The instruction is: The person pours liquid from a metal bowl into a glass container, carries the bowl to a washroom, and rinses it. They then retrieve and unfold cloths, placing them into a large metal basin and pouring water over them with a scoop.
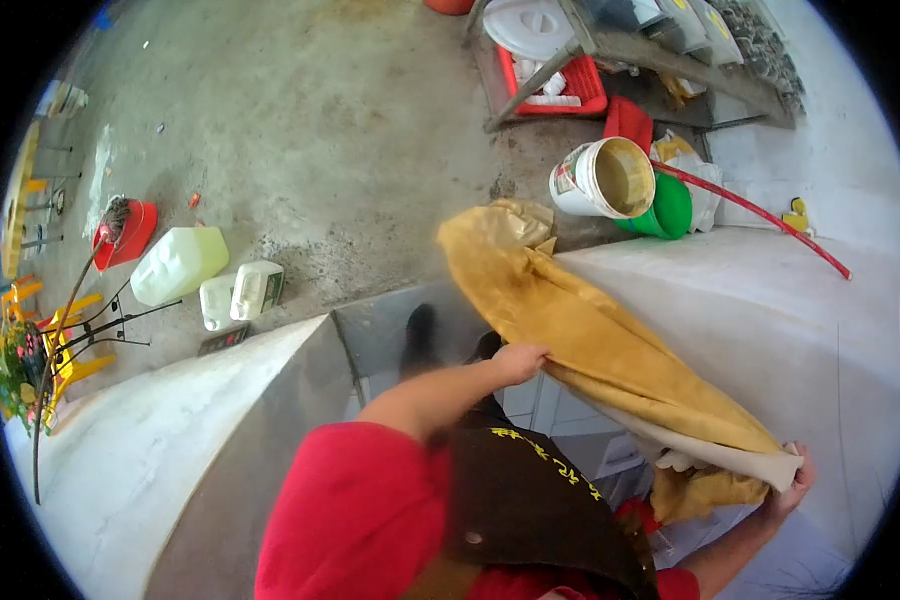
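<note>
A long, folded mustard-yellow cloth (610, 325) stretches across the middle right, with a cream strip (720, 452) along its lower edge. My left hand (523, 362) is closed on the cloth's near edge, around the middle of its length. My right hand (798, 480) grips the right end, where the cream strip and the yellow layer meet. A second bunched yellow part (705, 492) hangs below the strip. The far end of the cloth is blurred and reaches past a pale ledge (620, 262). Below my hands is my dark brown apron (530, 500) with yellow lettering.
Beyond the cloth stand a white bucket (570, 185) and a green bucket (673, 205), with a red hose (750, 207) nearby. A red basket (585, 85) sits under a rack. On the left floor are jugs (185, 262), a red dustpan (135, 235) and a white ledge (150, 460).
</note>
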The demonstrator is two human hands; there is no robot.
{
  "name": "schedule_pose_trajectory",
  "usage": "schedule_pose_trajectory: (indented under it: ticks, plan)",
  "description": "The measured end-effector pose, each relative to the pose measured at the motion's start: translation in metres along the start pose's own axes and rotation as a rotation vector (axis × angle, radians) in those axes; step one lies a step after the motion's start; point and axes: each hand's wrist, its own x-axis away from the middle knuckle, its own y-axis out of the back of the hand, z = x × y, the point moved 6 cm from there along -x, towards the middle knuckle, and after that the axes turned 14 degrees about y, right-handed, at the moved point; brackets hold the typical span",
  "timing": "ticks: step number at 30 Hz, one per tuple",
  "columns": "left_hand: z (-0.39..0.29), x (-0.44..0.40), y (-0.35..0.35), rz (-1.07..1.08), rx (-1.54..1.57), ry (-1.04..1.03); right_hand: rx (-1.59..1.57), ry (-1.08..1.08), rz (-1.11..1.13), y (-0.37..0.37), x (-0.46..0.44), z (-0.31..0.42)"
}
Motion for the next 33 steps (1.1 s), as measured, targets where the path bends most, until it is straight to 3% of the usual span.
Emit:
schedule_pose_trajectory:
  ticks: [1, 3, 7, 10, 12, 16, 19, 21, 22, 24, 26, 28, 29, 32, 33]
  plan:
    - [-0.003, 0.007, 0.003, 0.004, -0.002, -0.001, 0.002, -0.004, -0.002, -0.008, -0.003, 0.007]
    - [0.003, 0.019, 0.024, -0.270, 0.113, 0.194, -0.005, -0.017, 0.032, -0.025, -0.009, 0.021]
    - [0.036, 0.014, -0.013, -0.131, 0.143, 0.317, -0.140, -0.173, -0.200, -0.033, 0.005, 0.022]
    - [0.011, 0.020, -0.032, 0.015, 0.027, 0.195, -0.263, -0.091, -0.129, -0.029, 0.016, 0.033]
    - [-0.021, 0.021, -0.017, -0.271, 0.128, -0.057, -0.278, -0.092, -0.156, -0.006, 0.033, 0.022]
    - [-0.071, 0.024, 0.004, -0.336, 0.082, -0.022, -0.263, -0.112, -0.281, 0.038, 0.075, 0.023]
    - [-0.100, 0.019, -0.001, -0.460, -0.181, -0.042, -0.230, -0.128, -0.470, 0.086, 0.131, 0.018]
    - [-0.129, 0.027, -0.008, -0.559, -0.382, -0.222, -0.127, -0.213, -0.703, 0.128, 0.180, 0.008]
    - [-0.135, 0.022, -0.017, -0.531, -0.410, -0.260, -0.114, -0.215, -0.753, 0.140, 0.197, 0.011]
    - [-0.157, 0.018, -0.054, -0.290, -0.274, -0.582, -0.152, -0.231, -0.883, 0.174, 0.240, -0.001]
    - [-0.196, 0.038, -0.092, -0.097, -0.177, -0.642, -0.253, -0.256, -1.025, 0.212, 0.291, -0.016]
    - [-0.215, 0.034, -0.144, 0.159, -0.091, -0.348, -0.206, -0.334, -1.131, 0.257, 0.329, -0.029]
    - [-0.235, 0.044, -0.164, 0.097, -0.041, -0.524, -0.184, -0.374, -1.183, 0.280, 0.349, -0.036]
    - [-0.281, 0.040, -0.242, 0.154, 0.094, -0.461, -0.081, -0.300, -1.323, 0.312, 0.346, -0.022]
    - [-0.315, 0.066, -0.254, 0.185, 0.162, -0.536, -0.040, -0.278, -1.340, 0.328, 0.349, -0.021]
